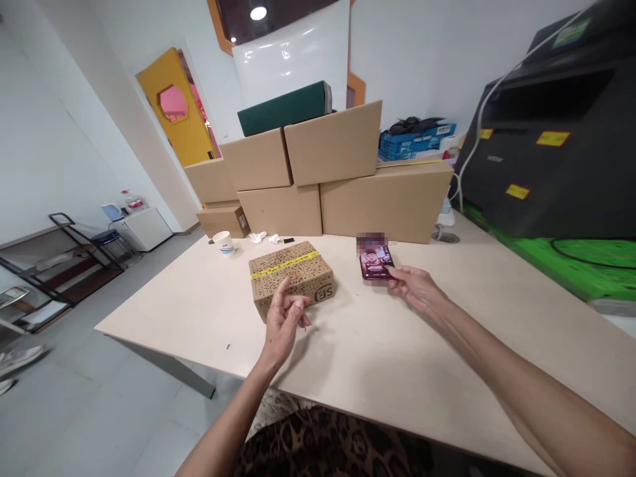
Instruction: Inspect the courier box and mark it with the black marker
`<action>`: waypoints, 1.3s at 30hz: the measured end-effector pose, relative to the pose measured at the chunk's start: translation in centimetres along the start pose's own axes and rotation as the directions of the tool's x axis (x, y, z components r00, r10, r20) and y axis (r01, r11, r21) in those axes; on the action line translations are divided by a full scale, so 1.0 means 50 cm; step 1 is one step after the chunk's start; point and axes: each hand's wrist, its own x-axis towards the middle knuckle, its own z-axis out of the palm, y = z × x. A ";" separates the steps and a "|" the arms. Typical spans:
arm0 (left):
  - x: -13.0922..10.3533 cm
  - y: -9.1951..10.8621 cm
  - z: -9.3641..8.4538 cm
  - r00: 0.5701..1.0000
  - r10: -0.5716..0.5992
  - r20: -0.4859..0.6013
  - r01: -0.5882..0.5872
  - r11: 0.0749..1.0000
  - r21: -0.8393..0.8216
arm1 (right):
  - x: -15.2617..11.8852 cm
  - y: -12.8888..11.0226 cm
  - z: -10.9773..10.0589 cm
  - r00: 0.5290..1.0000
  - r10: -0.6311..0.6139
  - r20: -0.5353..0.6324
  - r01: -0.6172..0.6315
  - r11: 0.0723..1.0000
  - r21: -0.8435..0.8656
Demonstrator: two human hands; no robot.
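Evidently the phone (373, 263) is angled so its screen faces the wearer, probably for viewing; right hand (418, 289) pinches its lower corner, thumb on top, fingers beneath. Can't tell whether its far edge meets the table (193, 301). Patterned box (293, 270), yellow tape (268, 270) uppermost, sits flat on the tabletop, left of the phone, likely kept within easy reach. Left hand (281, 330) grips nothing: half open at the box's near side, index extended, others loosely curled; contact unclear. Paper cup (223, 244) upright beyond, near stacked cartons (281, 211).
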 end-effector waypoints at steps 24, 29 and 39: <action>0.006 0.059 -0.067 0.986 0.095 -0.135 -0.083 0.992 0.092 | 0.009 -0.048 -0.067 0.941 0.239 -0.239 -0.305 0.905 -0.296; 0.014 0.072 -0.093 0.975 0.143 -0.171 -0.123 0.984 0.126 | 0.006 -0.049 -0.064 0.950 0.196 -0.244 -0.279 0.885 -0.373; 0.035 0.064 -0.183 0.865 0.284 -0.414 -0.174 0.943 0.283 | 0.010 -0.049 0.000 0.989 -0.144 0.033 0.131 0.751 -0.647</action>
